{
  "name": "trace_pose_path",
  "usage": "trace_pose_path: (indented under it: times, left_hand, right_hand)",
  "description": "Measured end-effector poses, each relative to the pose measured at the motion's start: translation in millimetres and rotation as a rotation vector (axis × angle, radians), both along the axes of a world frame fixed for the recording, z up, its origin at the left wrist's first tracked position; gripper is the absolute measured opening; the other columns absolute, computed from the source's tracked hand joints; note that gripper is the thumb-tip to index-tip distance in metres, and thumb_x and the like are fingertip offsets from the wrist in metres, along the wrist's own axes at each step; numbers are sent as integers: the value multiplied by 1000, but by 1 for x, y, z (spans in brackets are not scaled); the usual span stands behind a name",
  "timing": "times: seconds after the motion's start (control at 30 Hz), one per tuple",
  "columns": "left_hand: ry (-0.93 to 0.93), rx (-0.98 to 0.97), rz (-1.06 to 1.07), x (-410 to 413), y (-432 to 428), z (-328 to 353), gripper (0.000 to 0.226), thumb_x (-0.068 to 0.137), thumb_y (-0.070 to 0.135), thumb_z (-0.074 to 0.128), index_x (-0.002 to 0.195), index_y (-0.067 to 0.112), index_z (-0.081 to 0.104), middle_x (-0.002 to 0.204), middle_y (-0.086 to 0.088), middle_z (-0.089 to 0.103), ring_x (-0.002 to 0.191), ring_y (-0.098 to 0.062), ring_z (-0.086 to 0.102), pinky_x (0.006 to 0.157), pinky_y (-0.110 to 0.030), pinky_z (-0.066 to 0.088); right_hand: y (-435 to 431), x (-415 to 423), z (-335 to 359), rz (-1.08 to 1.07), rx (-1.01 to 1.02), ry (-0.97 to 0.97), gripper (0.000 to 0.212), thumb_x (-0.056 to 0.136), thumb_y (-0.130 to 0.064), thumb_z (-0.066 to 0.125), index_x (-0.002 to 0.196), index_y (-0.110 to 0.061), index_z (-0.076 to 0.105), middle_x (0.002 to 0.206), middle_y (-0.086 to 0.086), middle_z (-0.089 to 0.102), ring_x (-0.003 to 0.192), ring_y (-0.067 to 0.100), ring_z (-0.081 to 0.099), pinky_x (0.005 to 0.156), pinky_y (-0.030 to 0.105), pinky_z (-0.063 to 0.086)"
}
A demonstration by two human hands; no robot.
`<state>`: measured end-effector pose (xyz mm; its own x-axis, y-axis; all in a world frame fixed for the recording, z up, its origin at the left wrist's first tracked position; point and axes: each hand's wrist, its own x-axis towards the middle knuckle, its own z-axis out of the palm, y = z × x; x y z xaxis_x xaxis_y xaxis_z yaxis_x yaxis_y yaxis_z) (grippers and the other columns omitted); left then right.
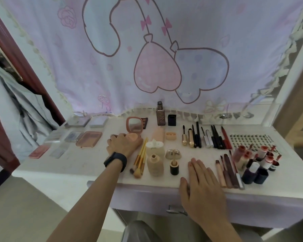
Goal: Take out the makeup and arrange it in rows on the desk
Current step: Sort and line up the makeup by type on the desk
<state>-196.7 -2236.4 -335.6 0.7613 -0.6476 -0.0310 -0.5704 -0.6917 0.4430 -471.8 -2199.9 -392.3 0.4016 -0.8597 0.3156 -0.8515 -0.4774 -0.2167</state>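
Most of the makeup is already laid out in rows across the desk (68, 163), so the task is judged to be close to done. A peach puff (132, 137) is held by the left hand (124, 144) over the middle of the desktop. It is gripped between thumb and curled fingers at the hand's far right side, though the grip is seen only from behind the knuckles. The puff sits just in front of the open compact (134, 124), between the pink palette (88, 139) on the left and the brushes (140, 159) on the right. The brushes lie with their long axes running from front edge to back edge. The puff itself is seen as a rounded lump, and its long axis cannot be told. The right hand (202, 186) is laid flat over the front edge with fingers straight and nothing held. It is well apart from the puff, with the beige bottles (155, 165) in between. The left hand is therefore the nearer one, and the setting down is best left to it. The open spot is judged to lie directly under that hand, so only a short lowering should be needed. The compact behind and the brush handles beside it could be nudged if the hand is swung sideways. The pencils (205, 137) are lined up toward the back right.
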Motion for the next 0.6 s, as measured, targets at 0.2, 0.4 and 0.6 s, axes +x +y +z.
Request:
trace_pose_path:
  times: [0.2, 0.4, 0.6]
  left_hand:
    - [1, 0, 3, -5, -2, -1, 77, 73, 75, 57, 126, 18, 56, 122, -13, 48, 112, -32, 44, 95, -44, 41]
    - [2, -3, 19, -8, -2, -3, 80, 74, 76, 57, 128, 18, 53, 125, -13, 48, 115, -33, 44, 97, -44, 39]
    - [105, -97, -6, -4, 3, -1, 74, 86, 65, 54, 143, 18, 43, 141, -15, 42, 130, -35, 38, 105, -48, 34]
  right_hand:
    - [-1, 1, -6, -5, -52, -26, 63, 96, -44, 34, 137, -3, 58, 142, 14, 57, 133, 27, 54, 111, 46, 40]
    - [-2, 1, -10, -2, -73, -34, 63, 97, -45, 33, 139, -4, 56, 144, 13, 56, 135, 26, 52, 113, 45, 39]
    - [-3, -1, -11, -5, -93, -17, 62, 97, -44, 35, 140, -4, 56, 145, 12, 55, 136, 25, 51, 114, 41, 34]
